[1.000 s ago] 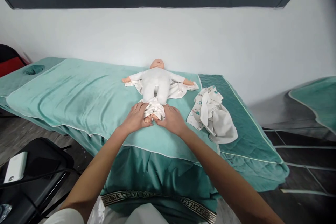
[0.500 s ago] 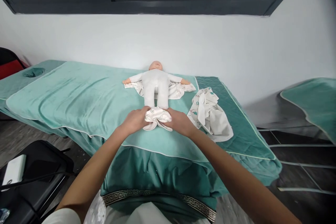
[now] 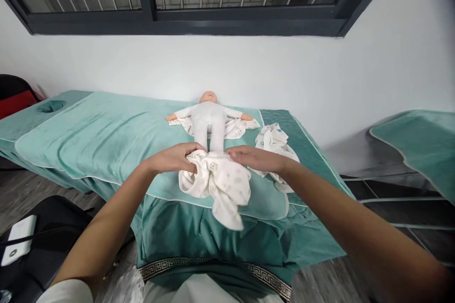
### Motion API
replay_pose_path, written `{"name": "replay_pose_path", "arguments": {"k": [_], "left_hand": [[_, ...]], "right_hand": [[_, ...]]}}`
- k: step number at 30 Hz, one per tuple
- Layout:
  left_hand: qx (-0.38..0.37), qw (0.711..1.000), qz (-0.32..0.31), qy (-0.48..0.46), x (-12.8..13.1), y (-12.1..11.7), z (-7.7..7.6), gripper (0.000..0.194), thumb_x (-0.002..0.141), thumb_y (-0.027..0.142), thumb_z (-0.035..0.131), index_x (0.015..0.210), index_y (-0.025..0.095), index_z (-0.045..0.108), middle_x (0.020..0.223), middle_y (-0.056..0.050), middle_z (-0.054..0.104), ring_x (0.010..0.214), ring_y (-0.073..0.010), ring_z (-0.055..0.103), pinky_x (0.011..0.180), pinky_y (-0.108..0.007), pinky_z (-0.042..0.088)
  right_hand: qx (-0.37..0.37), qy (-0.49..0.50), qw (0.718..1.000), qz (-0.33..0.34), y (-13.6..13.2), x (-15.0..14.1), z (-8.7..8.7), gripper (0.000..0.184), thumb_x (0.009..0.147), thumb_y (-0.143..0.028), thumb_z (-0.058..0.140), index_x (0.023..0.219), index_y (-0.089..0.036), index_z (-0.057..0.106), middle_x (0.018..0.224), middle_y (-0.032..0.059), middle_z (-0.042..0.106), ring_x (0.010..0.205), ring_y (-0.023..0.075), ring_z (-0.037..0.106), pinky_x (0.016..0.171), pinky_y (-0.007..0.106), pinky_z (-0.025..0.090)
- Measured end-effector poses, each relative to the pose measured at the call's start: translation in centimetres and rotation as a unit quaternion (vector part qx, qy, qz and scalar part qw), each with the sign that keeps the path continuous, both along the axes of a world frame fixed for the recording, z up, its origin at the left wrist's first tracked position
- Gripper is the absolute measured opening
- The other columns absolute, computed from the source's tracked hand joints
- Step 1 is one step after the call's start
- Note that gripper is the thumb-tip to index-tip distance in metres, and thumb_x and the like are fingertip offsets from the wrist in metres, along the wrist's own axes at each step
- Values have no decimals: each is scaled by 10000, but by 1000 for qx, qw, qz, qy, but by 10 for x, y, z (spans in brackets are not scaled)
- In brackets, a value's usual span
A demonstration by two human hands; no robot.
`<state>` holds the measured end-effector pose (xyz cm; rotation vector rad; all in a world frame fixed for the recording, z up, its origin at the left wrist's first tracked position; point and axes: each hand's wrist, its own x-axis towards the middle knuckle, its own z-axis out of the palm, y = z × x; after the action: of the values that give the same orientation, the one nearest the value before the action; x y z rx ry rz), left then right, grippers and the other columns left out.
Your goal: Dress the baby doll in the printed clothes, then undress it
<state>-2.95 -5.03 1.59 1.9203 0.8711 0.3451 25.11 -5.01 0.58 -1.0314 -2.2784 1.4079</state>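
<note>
A baby doll (image 3: 209, 118) in a white bodysuit lies on its back on a teal towel (image 3: 106, 137), arms spread, head toward the wall. Under its torso is an opened white printed garment (image 3: 237, 128). My left hand (image 3: 174, 157) and my right hand (image 3: 253, 157) each grip the top edge of small white printed trousers (image 3: 222, 182). The trousers hang loose in front of the doll's feet, lifted off the towel, with their legs drooping toward me.
A crumpled white printed cloth (image 3: 275, 144) lies right of the doll on the teal massage bed (image 3: 213, 241). A white wall runs behind. A black chair (image 3: 39, 241) with a white device (image 3: 17, 246) stands at lower left. Another teal bed (image 3: 423, 147) is at right.
The trousers were bunched round the doll's feet; both hands have pulled them off toward me and lifted them, so they now hang free. The view has tilted up.
</note>
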Motion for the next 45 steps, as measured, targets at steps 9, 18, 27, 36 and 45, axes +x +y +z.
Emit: {"name": "replay_pose_path", "arguments": {"k": [9, 18, 27, 36, 45], "left_hand": [[160, 967, -101, 169, -4, -6, 99, 624, 627, 399, 766, 1218, 257, 621, 1113, -15, 682, 950, -203, 605, 756, -231, 413], [236, 967, 2, 91, 9, -15, 100, 160, 777, 332, 609, 854, 194, 585, 812, 11, 553, 708, -130, 458, 608, -233, 315], [121, 979, -108, 122, 11, -3, 84, 349, 740, 498, 704, 799, 195, 539, 765, 26, 486, 674, -121, 424, 576, -241, 292], [301, 944, 77, 115, -2, 16, 63, 378, 842, 536, 602, 704, 186, 567, 823, -22, 593, 775, -170, 526, 669, -265, 363], [307, 924, 225, 47, 17, 21, 44, 391, 899, 553, 518, 744, 195, 537, 694, -2, 555, 693, -165, 522, 627, -278, 360]], "right_hand": [[42, -67, 997, -4, -10, -22, 113, 479, 785, -648, 685, 649, -207, 555, 607, -41, 395, 563, 107, 336, 539, 275, 261], [42, -96, 994, 42, -19, -34, 124, 481, 842, -673, 587, 732, -204, 606, 669, -21, 464, 610, 120, 379, 558, 280, 294], [63, -38, 997, 14, -3, -32, 102, 397, 777, -530, 726, 700, -208, 507, 660, -57, 378, 606, 100, 342, 562, 271, 254], [65, -69, 995, 43, 13, -4, 83, 304, 798, -530, 699, 777, -227, 703, 921, 35, 637, 868, 208, 568, 722, 313, 433], [80, 29, 989, -119, 16, -10, 53, 392, 828, -609, 634, 744, -227, 660, 768, 34, 629, 826, 236, 590, 704, 348, 457]]}}
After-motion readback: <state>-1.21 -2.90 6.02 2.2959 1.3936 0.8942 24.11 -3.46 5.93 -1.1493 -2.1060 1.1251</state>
